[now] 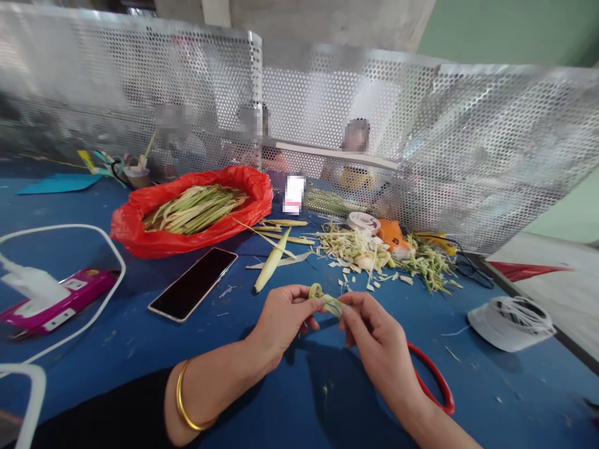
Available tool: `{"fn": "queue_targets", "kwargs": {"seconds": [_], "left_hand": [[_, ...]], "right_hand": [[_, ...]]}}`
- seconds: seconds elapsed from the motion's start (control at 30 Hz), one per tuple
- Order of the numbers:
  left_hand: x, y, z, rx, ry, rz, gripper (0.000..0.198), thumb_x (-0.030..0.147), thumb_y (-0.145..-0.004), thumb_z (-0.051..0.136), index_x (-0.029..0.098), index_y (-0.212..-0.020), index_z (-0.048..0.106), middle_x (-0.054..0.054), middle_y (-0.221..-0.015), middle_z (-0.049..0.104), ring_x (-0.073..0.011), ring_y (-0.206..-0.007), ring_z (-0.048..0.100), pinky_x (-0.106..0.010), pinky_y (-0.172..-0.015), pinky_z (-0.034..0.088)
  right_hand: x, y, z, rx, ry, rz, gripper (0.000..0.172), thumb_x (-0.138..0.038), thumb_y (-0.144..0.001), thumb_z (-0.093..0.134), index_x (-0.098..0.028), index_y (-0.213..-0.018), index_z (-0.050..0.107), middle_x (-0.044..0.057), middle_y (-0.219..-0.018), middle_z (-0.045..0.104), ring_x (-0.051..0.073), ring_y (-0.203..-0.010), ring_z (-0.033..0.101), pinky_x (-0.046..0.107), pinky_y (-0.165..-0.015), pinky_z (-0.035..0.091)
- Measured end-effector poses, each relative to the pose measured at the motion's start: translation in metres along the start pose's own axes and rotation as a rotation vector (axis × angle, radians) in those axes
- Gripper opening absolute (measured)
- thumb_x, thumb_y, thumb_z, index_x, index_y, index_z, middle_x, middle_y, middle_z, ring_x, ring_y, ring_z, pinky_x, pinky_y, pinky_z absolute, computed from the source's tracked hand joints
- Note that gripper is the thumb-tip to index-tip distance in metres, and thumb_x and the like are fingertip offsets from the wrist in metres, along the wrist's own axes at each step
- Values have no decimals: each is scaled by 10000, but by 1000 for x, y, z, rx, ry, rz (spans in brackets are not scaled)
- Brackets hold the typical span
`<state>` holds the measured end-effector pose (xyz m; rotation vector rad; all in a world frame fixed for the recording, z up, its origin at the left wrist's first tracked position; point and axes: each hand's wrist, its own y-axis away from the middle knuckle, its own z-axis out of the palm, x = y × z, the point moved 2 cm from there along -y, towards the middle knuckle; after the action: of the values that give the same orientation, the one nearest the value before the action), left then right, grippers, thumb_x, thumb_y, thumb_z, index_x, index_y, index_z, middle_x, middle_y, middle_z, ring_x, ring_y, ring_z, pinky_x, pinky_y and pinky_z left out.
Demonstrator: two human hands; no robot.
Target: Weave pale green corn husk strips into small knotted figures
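Note:
Between my two hands is a small green-yellow strip of leaf or husk (332, 305), curled into a little loop at its left end. My left hand (283, 318) pinches it by the loop, thumb on top. My right hand (377, 327) grips the other end between thumb and fingers. Both hands are raised a little above the blue table (290, 405). A pale green husk (272, 262) lies just beyond my left hand. Under my right forearm a red curved loop (440, 380) shows, the rest of it hidden.
A red plastic bag (140, 240) of long leaf strips (196, 209) stands back left, near a phone (194, 284) and a magenta power strip (88, 293). Trimmings (358, 249), a tape roll (364, 222) and a white spool (510, 324) lie right. A perforated metal screen (322, 100) closes the back.

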<state>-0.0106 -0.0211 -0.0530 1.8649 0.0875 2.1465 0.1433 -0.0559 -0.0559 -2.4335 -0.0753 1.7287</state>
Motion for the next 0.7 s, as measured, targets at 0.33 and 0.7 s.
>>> {"fn": "queue_targets", "kwargs": {"seconds": [0.33,0.7], "left_hand": [[5,1,1,-32,-49,80,171,265,-690,716,134,-799,730,-23,-699,694,-80,-519,523,-216,-541,444],[-6,-2,1,-111,-232,120,210,289,-686,676,133,-820,720,-41,-706,702,-106,-515,530,-239,-525,438]], "right_hand": [[-14,-4,-10,-198,-265,34,177,-284,-817,643,-222,-962,724,45,-826,718,188,-732,644,290,-669,502],[-15,-2,-10,-76,-107,-209,259,-295,-886,570,-209,-651,502,-8,-733,485,151,-695,448,266,-636,369]]}}
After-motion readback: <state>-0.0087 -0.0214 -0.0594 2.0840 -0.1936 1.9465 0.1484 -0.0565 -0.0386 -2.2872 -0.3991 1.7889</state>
